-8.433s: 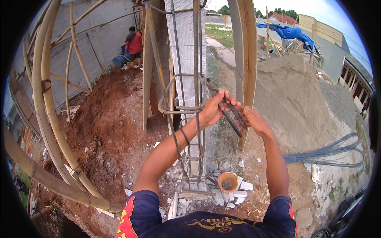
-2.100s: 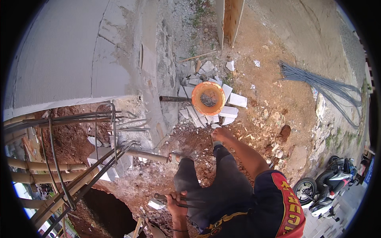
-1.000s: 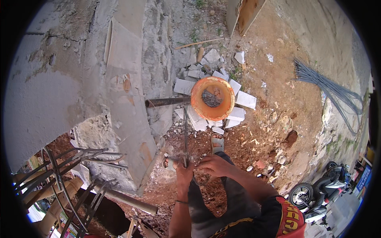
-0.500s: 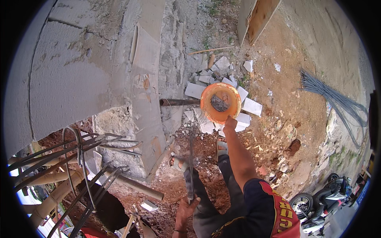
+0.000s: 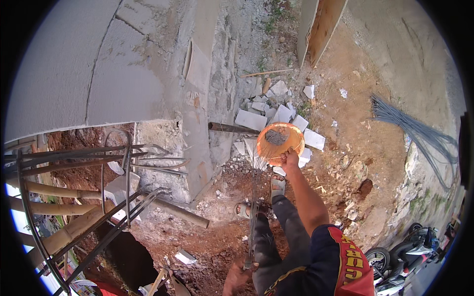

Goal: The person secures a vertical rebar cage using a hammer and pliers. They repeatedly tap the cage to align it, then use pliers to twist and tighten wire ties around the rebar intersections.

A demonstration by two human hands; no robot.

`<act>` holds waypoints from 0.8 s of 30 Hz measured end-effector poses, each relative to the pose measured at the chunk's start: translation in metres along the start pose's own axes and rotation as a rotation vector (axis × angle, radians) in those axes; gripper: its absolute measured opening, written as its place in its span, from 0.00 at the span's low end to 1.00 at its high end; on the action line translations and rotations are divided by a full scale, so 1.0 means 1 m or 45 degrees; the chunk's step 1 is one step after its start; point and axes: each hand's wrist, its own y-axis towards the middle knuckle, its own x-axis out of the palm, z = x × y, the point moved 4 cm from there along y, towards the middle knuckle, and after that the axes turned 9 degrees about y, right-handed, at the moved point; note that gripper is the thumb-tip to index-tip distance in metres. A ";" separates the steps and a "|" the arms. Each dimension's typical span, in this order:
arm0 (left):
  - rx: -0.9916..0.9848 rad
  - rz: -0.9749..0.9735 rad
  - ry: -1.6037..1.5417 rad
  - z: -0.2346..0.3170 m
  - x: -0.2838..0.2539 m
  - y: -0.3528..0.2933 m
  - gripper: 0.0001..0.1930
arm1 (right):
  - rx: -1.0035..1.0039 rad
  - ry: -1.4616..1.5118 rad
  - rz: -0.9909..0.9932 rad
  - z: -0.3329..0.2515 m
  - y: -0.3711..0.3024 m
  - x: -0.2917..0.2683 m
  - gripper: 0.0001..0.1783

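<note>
Orange round bucket (image 5: 295, 139) shifted nearer | right hand (image 5: 291, 159): fingers pinching its near rim | left hand (image 5: 238, 277): fingers wrapped round thin grey wire bundle (image 5: 253, 217)

Downward fisheye view from head

My bare right arm (image 5: 308, 200) reaches forward and slightly inward, my right hand (image 5: 290, 157) is out ahead with its fingers curled in a grip, my left hand (image 5: 240, 276) sits low beside my left thigh (image 5: 267, 246), closed, slightly blurred
</note>
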 end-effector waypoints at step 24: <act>0.195 0.719 -0.442 -0.178 -0.057 -0.179 0.08 | -0.643 -1.975 -1.396 0.089 -0.522 0.076 0.15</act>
